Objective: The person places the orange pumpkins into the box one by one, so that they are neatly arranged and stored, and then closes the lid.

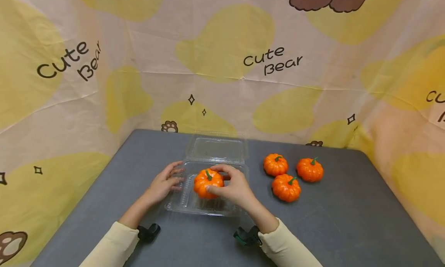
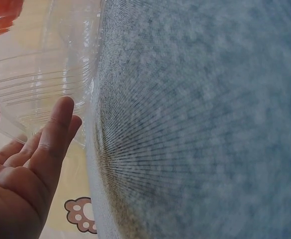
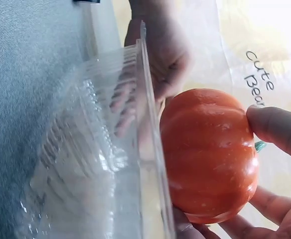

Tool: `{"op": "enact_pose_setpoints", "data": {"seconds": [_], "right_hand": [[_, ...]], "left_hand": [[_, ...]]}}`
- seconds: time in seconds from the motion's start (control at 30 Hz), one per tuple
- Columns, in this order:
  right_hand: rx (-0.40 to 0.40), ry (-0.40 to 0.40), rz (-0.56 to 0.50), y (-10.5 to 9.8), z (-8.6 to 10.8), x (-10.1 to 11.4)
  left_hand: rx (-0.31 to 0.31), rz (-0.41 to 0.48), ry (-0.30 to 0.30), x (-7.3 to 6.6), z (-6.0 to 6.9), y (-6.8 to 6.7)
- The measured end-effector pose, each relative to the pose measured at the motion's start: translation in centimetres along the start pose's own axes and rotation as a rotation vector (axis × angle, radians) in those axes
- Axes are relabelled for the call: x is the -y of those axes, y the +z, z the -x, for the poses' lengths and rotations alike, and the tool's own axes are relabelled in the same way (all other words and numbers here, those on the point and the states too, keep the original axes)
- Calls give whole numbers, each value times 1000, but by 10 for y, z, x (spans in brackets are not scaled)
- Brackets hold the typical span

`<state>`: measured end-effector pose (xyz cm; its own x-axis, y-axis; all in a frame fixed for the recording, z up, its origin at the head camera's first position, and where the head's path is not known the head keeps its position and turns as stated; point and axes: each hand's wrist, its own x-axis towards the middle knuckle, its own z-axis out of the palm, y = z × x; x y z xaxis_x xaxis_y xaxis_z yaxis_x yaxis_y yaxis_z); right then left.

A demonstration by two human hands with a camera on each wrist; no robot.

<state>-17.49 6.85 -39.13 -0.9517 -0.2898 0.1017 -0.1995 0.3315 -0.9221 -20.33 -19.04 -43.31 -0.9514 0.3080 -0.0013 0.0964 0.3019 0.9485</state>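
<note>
My right hand (image 1: 237, 186) grips a small orange pumpkin (image 1: 208, 184) with a green stem, thumb on the near side and fingers behind. The pumpkin is over the base of a clear plastic clamshell box (image 1: 177, 206), whose lid (image 1: 218, 149) lies folded back behind it. In the right wrist view the pumpkin (image 3: 210, 154) stands above the box's rim (image 3: 153, 124). My left hand (image 1: 163, 185) is at the box's left side, its fingers extended along the wall. In the left wrist view the fingers (image 2: 56, 129) are straight beside the clear plastic.
Three more orange pumpkins sit to the right of the box: a back left one (image 1: 275, 165), a back right one (image 1: 309, 170) and a front one (image 1: 286, 188). The grey table (image 1: 330, 220) ends at a printed cloth backdrop (image 1: 222, 85).
</note>
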Motion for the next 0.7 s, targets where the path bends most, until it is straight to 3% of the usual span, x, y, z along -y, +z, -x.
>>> {"op": "enact_pose_setpoints", "data": {"seconds": [0.23,0.7], "right_hand": [[6,-23,69,15,-2,1],[60,16,160,32,-8,-2]], "left_hand": [[-7,8,2,3,-2,0],[-10,-14,-25,3,-3,1]]}}
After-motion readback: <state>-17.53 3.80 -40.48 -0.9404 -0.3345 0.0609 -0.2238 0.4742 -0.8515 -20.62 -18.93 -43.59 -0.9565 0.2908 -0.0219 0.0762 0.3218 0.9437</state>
